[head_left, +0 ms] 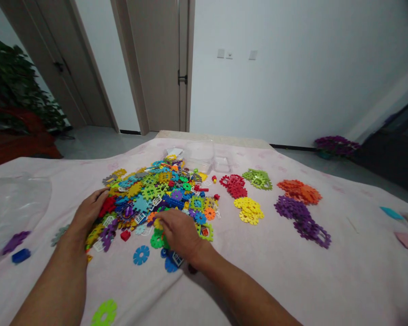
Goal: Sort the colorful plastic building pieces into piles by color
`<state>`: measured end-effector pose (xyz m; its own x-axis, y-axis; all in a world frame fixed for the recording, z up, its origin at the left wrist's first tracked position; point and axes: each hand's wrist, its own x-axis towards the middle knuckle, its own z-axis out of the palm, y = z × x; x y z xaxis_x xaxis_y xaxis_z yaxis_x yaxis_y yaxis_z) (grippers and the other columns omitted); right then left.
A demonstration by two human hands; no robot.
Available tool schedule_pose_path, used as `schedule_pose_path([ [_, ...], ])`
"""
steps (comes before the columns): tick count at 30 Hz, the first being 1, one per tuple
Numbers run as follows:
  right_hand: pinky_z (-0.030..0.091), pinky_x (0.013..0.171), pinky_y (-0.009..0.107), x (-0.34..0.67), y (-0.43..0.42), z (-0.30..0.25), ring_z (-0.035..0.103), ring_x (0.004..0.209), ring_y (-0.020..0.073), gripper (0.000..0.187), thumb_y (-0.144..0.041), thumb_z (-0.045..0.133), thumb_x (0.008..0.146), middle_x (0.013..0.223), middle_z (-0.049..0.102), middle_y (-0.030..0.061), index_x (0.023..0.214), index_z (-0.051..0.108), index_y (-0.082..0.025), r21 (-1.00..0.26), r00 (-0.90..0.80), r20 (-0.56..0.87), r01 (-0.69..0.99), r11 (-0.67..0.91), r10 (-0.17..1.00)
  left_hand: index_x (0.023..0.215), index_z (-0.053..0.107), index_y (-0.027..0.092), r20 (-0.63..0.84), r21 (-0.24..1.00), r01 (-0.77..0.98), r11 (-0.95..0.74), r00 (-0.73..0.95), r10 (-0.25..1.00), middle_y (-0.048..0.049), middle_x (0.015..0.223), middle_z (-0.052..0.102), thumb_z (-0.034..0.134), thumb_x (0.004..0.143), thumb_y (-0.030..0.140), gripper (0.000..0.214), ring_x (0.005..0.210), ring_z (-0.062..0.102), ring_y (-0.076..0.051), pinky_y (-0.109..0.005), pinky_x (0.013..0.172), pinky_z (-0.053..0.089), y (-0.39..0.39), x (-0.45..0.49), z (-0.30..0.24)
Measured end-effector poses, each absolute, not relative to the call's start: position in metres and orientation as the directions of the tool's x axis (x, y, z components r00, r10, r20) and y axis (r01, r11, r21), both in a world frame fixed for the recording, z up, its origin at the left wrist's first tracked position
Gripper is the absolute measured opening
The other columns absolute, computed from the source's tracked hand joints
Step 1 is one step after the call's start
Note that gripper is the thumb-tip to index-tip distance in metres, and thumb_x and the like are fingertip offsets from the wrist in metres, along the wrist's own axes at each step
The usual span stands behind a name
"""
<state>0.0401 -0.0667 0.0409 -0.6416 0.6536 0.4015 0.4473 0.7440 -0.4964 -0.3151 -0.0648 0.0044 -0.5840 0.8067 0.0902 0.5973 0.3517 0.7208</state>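
A heap of mixed plastic building pieces (149, 192) lies on the cloth before me, with gears, flower discs, square frames and small bricks in many colours. My left hand (90, 210) rests against the heap's left side, its fingers stretched along red pieces (108, 206). At the heap's near right edge, my right hand (182, 232) has its fingers curled in, with a yellow plastic piece (158, 223) at the fingertips; the hand hides part of it. Green flower discs (156, 240) lie just beneath that hand. A blue flower disc (141, 255) sits apart, between both arms.
Right of the heap lie single-colour groups: red (234, 185), lime green (257, 179), yellow (249, 210), orange (299, 191) and purple (302, 220). Clear plastic containers (200, 154) stand behind. A clear bag (17, 203) lies left. A lime disc (104, 313) lies near the front.
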Motion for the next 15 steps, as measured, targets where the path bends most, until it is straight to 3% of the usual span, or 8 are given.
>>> schedule_pose_path([
  [3, 0.047, 0.095, 0.031, 0.091, -0.043, 0.044, 0.066, 0.103, 0.0180, 0.023, -0.021, 0.052, 0.097, 0.110, 0.074, 0.0032, 0.109, 0.072, -0.023, -0.685, -0.368, 0.410, 0.481, 0.548, 0.835, 0.134, 0.063, 0.018, 0.089, 0.717, 0.598, 0.360, -0.590, 0.802, -0.0103, 0.139, 0.063, 0.046, 0.092, 0.055, 0.058, 0.128, 0.056, -0.031, -0.045, 0.113, 0.037, -0.064, -0.317, 0.004],
  [6, 0.048, 0.092, 0.034, 0.150, -0.018, 0.042, 0.066, 0.099, 0.0205, 0.024, -0.024, 0.051, 0.094, 0.106, 0.074, 0.0059, 0.104, 0.073, -0.021, -0.714, -0.146, 0.405, 0.565, 0.412, 0.903, 0.131, 0.064, 0.018, 0.094, 0.718, 0.594, 0.363, -0.599, 0.795, -0.0096, 0.138, 0.064, 0.047, 0.092, 0.055, 0.056, 0.127, 0.057, -0.031, -0.047, 0.113, 0.038, -0.063, -0.318, 0.002],
  [10, 0.047, 0.089, 0.035, 0.215, -0.001, 0.033, 0.064, 0.098, 0.0227, 0.030, -0.028, 0.049, 0.093, 0.104, 0.071, 0.0091, 0.105, 0.074, -0.018, -0.647, 0.028, 0.410, 0.713, 0.269, 0.912, 0.132, 0.063, 0.017, 0.087, 0.713, 0.591, 0.377, -0.608, 0.789, -0.0101, 0.138, 0.064, 0.047, 0.092, 0.056, 0.058, 0.126, 0.056, -0.031, -0.048, 0.112, 0.038, -0.063, -0.321, -0.001],
  [15, 0.043, 0.090, 0.041, 0.238, -0.004, 0.033, 0.057, 0.101, 0.0268, 0.031, -0.028, 0.051, 0.092, 0.109, 0.065, 0.0129, 0.112, 0.073, -0.018, -0.434, 0.126, 0.483, 0.894, 0.112, 0.867, 0.135, 0.061, 0.016, 0.066, 0.701, 0.594, 0.393, -0.604, 0.794, -0.0102, 0.139, 0.062, 0.043, 0.093, 0.058, 0.062, 0.124, 0.057, -0.029, -0.044, 0.111, 0.039, -0.063, -0.323, -0.003],
])
